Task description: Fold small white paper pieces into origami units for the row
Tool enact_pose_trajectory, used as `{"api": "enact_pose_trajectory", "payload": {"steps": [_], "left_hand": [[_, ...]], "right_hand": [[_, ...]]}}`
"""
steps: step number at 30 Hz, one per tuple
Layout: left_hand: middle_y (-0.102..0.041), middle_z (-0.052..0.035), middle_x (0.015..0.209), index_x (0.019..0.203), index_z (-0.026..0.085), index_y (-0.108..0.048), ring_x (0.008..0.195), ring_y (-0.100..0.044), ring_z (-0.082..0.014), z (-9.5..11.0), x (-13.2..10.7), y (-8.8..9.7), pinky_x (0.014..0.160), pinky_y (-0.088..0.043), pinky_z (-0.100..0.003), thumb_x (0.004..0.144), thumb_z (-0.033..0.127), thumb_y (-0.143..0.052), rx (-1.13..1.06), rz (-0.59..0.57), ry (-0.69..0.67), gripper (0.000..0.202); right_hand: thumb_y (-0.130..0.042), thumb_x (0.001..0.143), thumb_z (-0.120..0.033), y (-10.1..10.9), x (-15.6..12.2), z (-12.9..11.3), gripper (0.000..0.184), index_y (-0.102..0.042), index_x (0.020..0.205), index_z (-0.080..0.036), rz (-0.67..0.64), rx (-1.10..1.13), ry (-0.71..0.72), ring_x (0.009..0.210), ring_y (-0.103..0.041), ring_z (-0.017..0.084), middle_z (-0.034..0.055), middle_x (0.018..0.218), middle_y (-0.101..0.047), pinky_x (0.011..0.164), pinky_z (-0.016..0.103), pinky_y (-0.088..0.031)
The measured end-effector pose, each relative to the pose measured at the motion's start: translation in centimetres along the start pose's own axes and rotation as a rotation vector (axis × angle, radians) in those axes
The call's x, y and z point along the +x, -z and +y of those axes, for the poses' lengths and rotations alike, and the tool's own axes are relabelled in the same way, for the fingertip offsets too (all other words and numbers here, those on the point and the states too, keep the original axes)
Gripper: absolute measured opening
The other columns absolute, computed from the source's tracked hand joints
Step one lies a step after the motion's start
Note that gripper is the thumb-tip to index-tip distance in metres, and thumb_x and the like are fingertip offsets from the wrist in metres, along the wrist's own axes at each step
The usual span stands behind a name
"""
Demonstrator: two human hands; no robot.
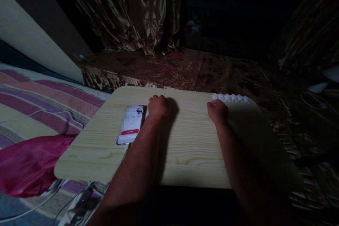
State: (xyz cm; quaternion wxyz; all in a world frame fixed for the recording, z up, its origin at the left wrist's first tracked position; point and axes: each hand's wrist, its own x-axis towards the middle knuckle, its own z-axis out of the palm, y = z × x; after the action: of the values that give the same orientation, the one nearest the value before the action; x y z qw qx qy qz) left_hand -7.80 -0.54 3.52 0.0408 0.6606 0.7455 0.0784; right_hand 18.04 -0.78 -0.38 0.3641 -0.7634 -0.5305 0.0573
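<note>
My left hand (158,106) rests on the light wooden table (190,141) with its fingers curled, just right of a phone (130,125). A bit of something white shows between the phone and that hand; what the fingers hold is hidden. Toward the far right of the table my right hand (218,111) is closed, thumb and fingers together. Its fingertips are at the near left end of a row of several small white star-shaped pieces (233,97). Whether one piece is between those fingers is too dark to tell.
A striped bedspread (47,93) and a pink-red cloth or bag (31,164) lie to the left. White cables and a power strip (75,206) are below the table's left corner. Behind is a ledge with patterned cloth (169,69), under shiny curtains (140,10).
</note>
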Motion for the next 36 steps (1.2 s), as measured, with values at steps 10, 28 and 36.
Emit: {"api": "enact_pose_trajectory", "payload": {"steps": [10, 28, 36], "left_hand": [[-0.057, -0.0169, 0.112, 0.119, 0.019, -0.052, 0.102, -0.053, -0.0327, 0.4, -0.5, 0.2, 0.081, -0.046, -0.042, 0.072, 0.027, -0.054, -0.059, 0.038, 0.013, 0.048], [-0.054, -0.0227, 0.117, 0.117, 0.014, -0.056, 0.109, -0.049, -0.0385, 0.3, -0.6, 1.0, 0.083, -0.047, -0.047, 0.068, 0.044, -0.061, 0.012, -0.093, 0.064, 0.058], [-0.059, -0.0214, 0.110, 0.113, 0.014, -0.060, 0.102, -0.056, -0.0374, 0.2, -0.4, 0.8, 0.080, -0.048, -0.044, 0.067, 0.041, -0.061, 0.011, -0.082, 0.039, 0.053]], "right_hand": [[-0.053, 0.077, -0.031, 0.0, 0.0, 0.1, 0.017, -0.065, 0.075, -0.020, -0.008, -0.009, 0.000, 0.064, -0.060, 0.016, 0.0028, 0.071, -0.069, 0.059, 0.025, -0.040], [-0.053, 0.077, -0.030, 0.4, -0.1, -0.3, 0.016, -0.065, 0.074, -0.020, -0.015, -0.023, 0.003, 0.064, -0.060, 0.016, 0.0030, 0.071, -0.069, 0.059, 0.025, -0.040], [-0.053, 0.077, -0.032, 0.3, -0.1, -0.3, 0.018, -0.066, 0.076, -0.020, -0.030, -0.034, -0.013, 0.065, -0.060, 0.017, 0.0033, 0.072, -0.069, 0.059, 0.025, -0.040]]}}
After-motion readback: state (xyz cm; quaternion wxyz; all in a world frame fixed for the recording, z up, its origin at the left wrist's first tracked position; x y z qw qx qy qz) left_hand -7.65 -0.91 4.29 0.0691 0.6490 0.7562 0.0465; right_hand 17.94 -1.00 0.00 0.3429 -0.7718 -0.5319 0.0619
